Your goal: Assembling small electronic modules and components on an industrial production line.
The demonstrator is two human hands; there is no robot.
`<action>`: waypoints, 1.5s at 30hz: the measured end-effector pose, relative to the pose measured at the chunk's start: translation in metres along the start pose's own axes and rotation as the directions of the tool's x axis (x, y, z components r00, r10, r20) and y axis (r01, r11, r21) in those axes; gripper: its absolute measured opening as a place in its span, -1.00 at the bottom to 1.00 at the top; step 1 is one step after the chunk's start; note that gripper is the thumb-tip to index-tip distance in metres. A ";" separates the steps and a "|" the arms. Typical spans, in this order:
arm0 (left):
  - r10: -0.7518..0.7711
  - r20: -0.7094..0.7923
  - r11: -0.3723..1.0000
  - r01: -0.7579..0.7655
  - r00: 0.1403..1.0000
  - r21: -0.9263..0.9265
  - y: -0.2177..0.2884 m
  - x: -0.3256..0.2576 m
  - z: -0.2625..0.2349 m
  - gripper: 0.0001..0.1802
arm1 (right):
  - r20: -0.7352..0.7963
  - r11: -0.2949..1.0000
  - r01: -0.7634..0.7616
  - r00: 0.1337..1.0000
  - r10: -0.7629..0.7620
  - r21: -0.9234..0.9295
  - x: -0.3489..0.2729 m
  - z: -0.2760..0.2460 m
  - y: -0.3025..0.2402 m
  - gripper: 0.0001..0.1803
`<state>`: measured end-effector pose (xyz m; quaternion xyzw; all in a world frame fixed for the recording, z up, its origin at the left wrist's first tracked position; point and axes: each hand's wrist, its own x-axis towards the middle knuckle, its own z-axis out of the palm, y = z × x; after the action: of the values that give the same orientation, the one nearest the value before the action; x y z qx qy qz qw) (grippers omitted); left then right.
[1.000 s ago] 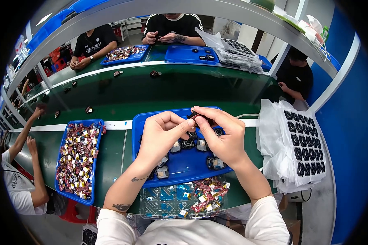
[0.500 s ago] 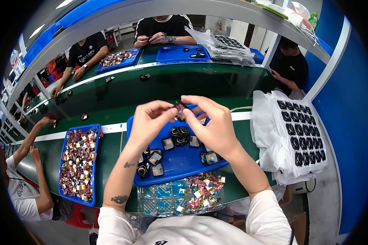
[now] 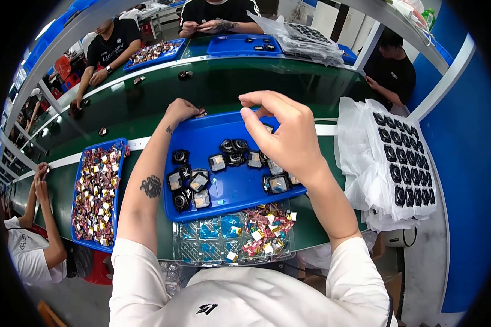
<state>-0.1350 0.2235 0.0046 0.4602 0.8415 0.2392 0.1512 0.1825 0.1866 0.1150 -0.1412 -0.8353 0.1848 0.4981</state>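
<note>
My left hand [image 3: 181, 110] reaches past the far left corner of the blue tray [image 3: 229, 206], over the green belt. Its closed fingers pinch a small dark-and-red electronic module [image 3: 201, 113], mostly hidden by them. Above the tray's right half hovers my right hand [image 3: 285, 136], open, thumb and forefinger apart and nothing seen between them. Several black watch-like cases [image 3: 234, 146] lie in the tray, some showing a grey inner face. My right hand and wrist cover part of the tray's right side.
A clear compartment tray [image 3: 191, 250] holds blue film and small red boards [image 3: 267, 229]. Left stands a blue tray of such boards [image 3: 98, 196]; right, stacked foam trays of black cases [image 3: 406, 158]. Modules [image 3: 185, 75] lie on the belt [image 3: 218, 90]. Co-workers sit around; a white frame [image 3: 442, 82] rises right.
My hands have parted. The left carried the module away to the far left, past the tray; the right let go and stays over the tray. The view has shifted slightly.
</note>
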 end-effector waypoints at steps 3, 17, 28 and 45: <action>0.157 -0.213 0.987 -0.145 0.964 0.072 -0.005 -0.012 -0.002 -0.72 | -0.012 0.999 0.046 0.999 -0.046 0.027 0.002 0.005 0.001 -0.87; 0.654 0.431 0.731 -0.667 0.622 -0.147 0.052 -0.297 0.009 -0.81 | 0.019 0.984 0.157 0.988 -0.156 -0.082 -0.005 0.013 0.014 -0.82; 0.748 0.383 0.635 -0.752 0.543 -0.175 0.049 -0.293 0.014 -0.91 | 0.162 0.980 0.185 0.972 -0.171 -0.071 -0.008 0.019 0.012 -0.82; 0.622 0.094 0.378 -0.193 0.778 -0.905 0.100 -0.228 -0.053 -0.88 | 0.337 0.700 -0.010 0.882 -0.331 0.714 0.004 -0.011 0.008 -0.85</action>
<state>0.0314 0.0624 0.1111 0.5593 0.4062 0.5484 0.4705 0.1906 0.1970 0.1190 0.1782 -0.8024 0.4670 0.3261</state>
